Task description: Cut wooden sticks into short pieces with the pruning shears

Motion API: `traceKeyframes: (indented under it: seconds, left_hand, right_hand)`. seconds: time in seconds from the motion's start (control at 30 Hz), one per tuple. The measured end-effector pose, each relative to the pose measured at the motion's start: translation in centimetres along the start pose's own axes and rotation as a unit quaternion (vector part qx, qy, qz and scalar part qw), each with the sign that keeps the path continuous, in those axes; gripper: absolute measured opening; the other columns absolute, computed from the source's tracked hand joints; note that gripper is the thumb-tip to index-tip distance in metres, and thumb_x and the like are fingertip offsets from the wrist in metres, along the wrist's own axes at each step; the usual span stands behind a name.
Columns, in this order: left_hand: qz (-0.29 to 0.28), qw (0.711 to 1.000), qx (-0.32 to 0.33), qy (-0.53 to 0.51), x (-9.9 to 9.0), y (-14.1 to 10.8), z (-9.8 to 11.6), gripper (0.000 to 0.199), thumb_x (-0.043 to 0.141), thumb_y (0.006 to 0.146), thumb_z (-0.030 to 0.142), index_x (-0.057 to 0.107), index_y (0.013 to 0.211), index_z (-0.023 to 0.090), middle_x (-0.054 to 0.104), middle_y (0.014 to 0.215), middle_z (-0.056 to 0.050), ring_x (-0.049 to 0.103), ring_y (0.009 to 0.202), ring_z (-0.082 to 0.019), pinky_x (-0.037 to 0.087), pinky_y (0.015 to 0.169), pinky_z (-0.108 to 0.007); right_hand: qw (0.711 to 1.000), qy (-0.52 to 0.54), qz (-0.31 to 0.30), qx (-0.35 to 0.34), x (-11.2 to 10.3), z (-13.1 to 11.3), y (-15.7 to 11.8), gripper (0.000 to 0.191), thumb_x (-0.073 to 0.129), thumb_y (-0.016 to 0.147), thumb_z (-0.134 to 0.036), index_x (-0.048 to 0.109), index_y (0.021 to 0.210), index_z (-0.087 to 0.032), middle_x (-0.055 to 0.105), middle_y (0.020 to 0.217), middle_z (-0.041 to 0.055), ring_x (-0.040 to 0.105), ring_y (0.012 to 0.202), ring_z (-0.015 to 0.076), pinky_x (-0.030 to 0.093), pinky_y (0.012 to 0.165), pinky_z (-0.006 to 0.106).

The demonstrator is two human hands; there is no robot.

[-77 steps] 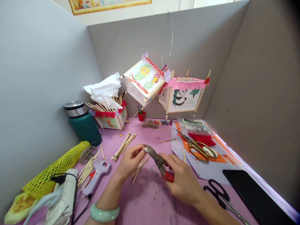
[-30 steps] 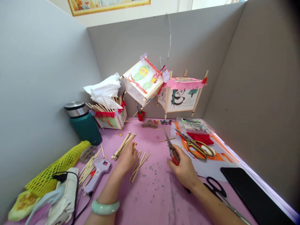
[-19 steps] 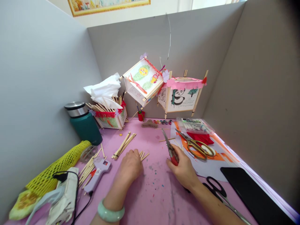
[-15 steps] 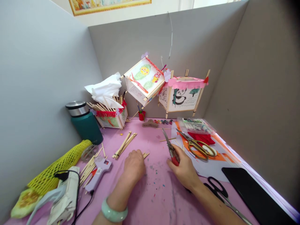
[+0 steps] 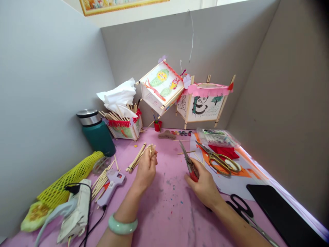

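Observation:
My left hand (image 5: 146, 168), with a pale green bangle on the wrist, is closed round a small bunch of short wooden sticks (image 5: 152, 149); their ends poke out above the fingers. Just left of it, bundled wooden sticks (image 5: 135, 160) lie on the pink tabletop (image 5: 167, 212). My right hand (image 5: 202, 181) grips the red handles of a pair of pliers (image 5: 190, 164), whose jaws point up and away. Gold-handled scissors (image 5: 219, 161) rest on paper to the right of the pliers.
A lilac glue gun (image 5: 111, 187), loose sticks, a white power strip (image 5: 77, 212) and a teal bottle (image 5: 97, 135) stand or lie left. Paper lanterns (image 5: 161, 84) hang at the back. Black-handled scissors (image 5: 243, 209) and a black tablet (image 5: 280, 212) lie right.
My left hand has lifted from the table and turned, and the short sticks now show upright in it. My right hand still holds the pliers. The view has shifted slightly.

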State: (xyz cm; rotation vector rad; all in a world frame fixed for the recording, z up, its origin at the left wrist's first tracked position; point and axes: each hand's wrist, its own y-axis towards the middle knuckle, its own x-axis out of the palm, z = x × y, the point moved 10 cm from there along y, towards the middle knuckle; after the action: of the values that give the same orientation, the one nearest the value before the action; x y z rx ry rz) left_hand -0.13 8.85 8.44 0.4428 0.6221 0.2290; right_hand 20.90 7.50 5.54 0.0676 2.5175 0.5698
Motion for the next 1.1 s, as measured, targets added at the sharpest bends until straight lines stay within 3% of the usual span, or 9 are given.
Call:
traceKeyframes:
  seconds: [0.1,0.2,0.27,0.4,0.53,0.63,0.77,0.9,1.1]
  left_hand:
    - [0.041,0.984,-0.031,-0.17,-0.5,0.2,-0.7,0.012,0.043,0.088,0.029,0.047,0.094,0.02,0.054,0.077,0.0,0.054,0.071,-0.014,0.044,0.069,-0.027]
    - [0.06,0.963,-0.11,-0.24,0.5,0.0,-3.0,0.011,0.05,0.082,0.029,0.047,0.086,0.019,0.052,0.071,0.002,0.053,0.066,-0.012,0.044,0.065,-0.025]
    - [0.061,0.96,-0.128,-0.241,1.1,0.0,-3.9,0.01,0.05,0.081,0.029,0.047,0.082,0.019,0.05,0.066,0.003,0.051,0.062,-0.012,0.043,0.063,-0.025]
    - [0.074,0.971,-0.09,-0.211,0.8,0.2,-3.9,0.013,0.048,0.084,0.032,0.049,0.085,0.02,0.05,0.067,0.004,0.051,0.063,-0.011,0.041,0.062,-0.023]
    - [0.024,0.963,-0.168,-0.211,2.3,0.1,-5.7,0.014,0.049,0.081,0.033,0.048,0.079,0.019,0.046,0.056,0.006,0.046,0.05,-0.01,0.039,0.051,-0.022]
    - [0.018,0.965,-0.165,-0.202,2.5,0.2,-5.7,0.017,0.048,0.082,0.036,0.049,0.078,0.019,0.046,0.056,0.006,0.048,0.051,-0.011,0.041,0.054,-0.023]
    - [0.017,0.985,-0.171,0.011,1.0,0.1,-5.5,0.017,0.046,0.084,0.033,0.054,0.087,0.018,0.059,0.071,-0.002,0.06,0.07,-0.018,0.044,0.065,-0.029]
    - [-0.056,0.946,-0.214,0.238,0.5,-0.5,-6.1,0.029,0.051,0.081,0.027,0.052,0.106,0.014,0.065,0.103,-0.016,0.061,0.097,-0.03,0.043,0.08,-0.038]
    - [-0.082,0.903,-0.18,0.381,0.4,-0.9,-6.0,0.033,0.044,0.083,0.019,0.05,0.115,0.012,0.06,0.112,-0.019,0.056,0.105,-0.033,0.042,0.083,-0.041]
  right_hand:
    - [1.0,-0.001,0.0,0.001,0.0,-0.1,-0.1,0.048,0.053,0.073,-0.021,0.051,0.121,-0.016,0.06,0.113,0.0102,0.058,0.102,0.0224,0.046,0.09,0.036]
    - [1.0,-0.005,-0.004,0.003,0.1,-0.1,-0.1,0.048,0.054,0.073,-0.021,0.051,0.121,-0.016,0.059,0.116,0.0105,0.057,0.104,0.0229,0.046,0.09,0.035]
    - [1.0,-0.008,-0.006,0.003,0.1,-0.1,-0.1,0.048,0.054,0.073,-0.021,0.051,0.12,-0.016,0.059,0.116,0.0104,0.057,0.105,0.0229,0.045,0.09,0.035]
    - [1.0,-0.012,-0.01,0.0,0.2,-0.2,0.0,0.048,0.054,0.073,-0.02,0.051,0.12,-0.016,0.059,0.115,0.01,0.057,0.104,0.0224,0.045,0.091,0.034]
    - [1.0,-0.017,-0.012,-0.004,0.2,-0.3,-0.1,0.046,0.054,0.073,-0.019,0.051,0.119,-0.017,0.059,0.114,0.0095,0.057,0.103,0.0225,0.045,0.09,0.035]
    - [1.0,-0.017,-0.011,-0.004,0.2,-0.3,-0.2,0.047,0.054,0.073,-0.019,0.05,0.12,-0.017,0.059,0.114,0.0095,0.057,0.103,0.0226,0.045,0.09,0.036]
    - [1.0,-0.014,-0.011,-0.008,0.2,-0.4,-0.1,0.047,0.054,0.073,-0.018,0.05,0.12,-0.017,0.059,0.113,0.0094,0.057,0.102,0.0223,0.045,0.09,0.036]
    - [1.0,-0.02,-0.014,-0.004,0.2,-0.4,-0.1,0.045,0.053,0.073,-0.018,0.051,0.118,-0.018,0.058,0.113,0.0097,0.057,0.102,0.0226,0.045,0.09,0.037]
    - [0.999,-0.024,-0.02,-0.008,0.5,-0.5,-0.2,0.047,0.053,0.073,-0.02,0.05,0.12,-0.019,0.059,0.112,0.0089,0.057,0.101,0.0223,0.045,0.09,0.037]
